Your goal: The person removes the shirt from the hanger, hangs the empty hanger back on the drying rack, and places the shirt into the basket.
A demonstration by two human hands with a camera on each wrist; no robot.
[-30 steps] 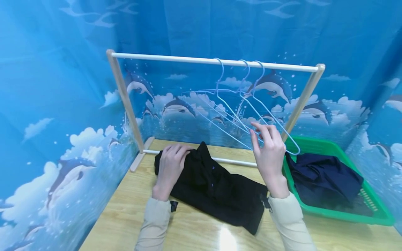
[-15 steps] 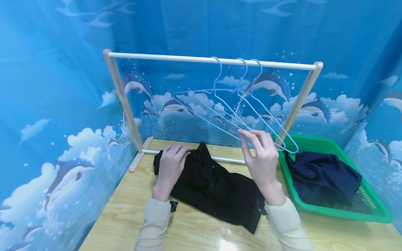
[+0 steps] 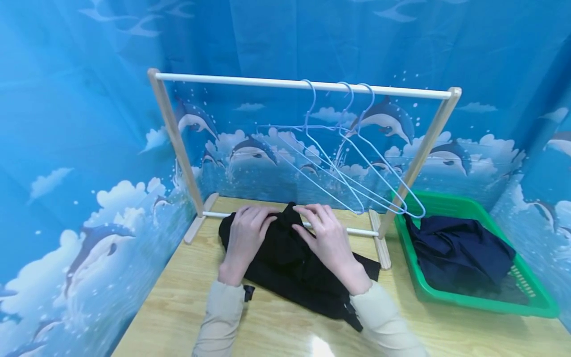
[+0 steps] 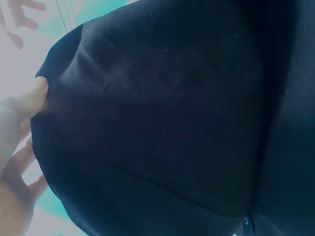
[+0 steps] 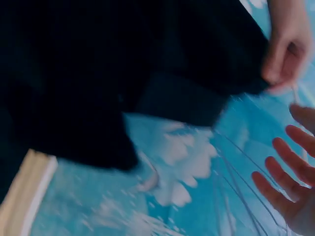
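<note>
A black shirt (image 3: 285, 253) with a pointed collar lies partly raised over the table. At its upper left my left hand (image 3: 245, 233) grips the cloth; in the left wrist view the left thumb (image 4: 39, 93) presses on the garment's edge. My right hand (image 3: 327, 240) reaches over the shirt with its fingertips close by the collar tip (image 3: 291, 207). Seen from the right wrist, the fingers of that hand (image 5: 290, 172) are spread and hold nothing, a short way from the left hand (image 5: 288, 49) pinching the black cloth.
Behind the shirt stands a clothes rack with a white top rail (image 3: 232, 80) and wooden posts (image 3: 176, 136). Several light blue wire hangers (image 3: 307, 128) hang right of its middle. On the right, a green basket (image 3: 482, 305) holds dark navy cloth (image 3: 464, 248).
My right hand has moved left and slightly down, from beside the hangers to the shirt's collar. The hangers have swung a little. My left hand keeps its grip in the same place.
</note>
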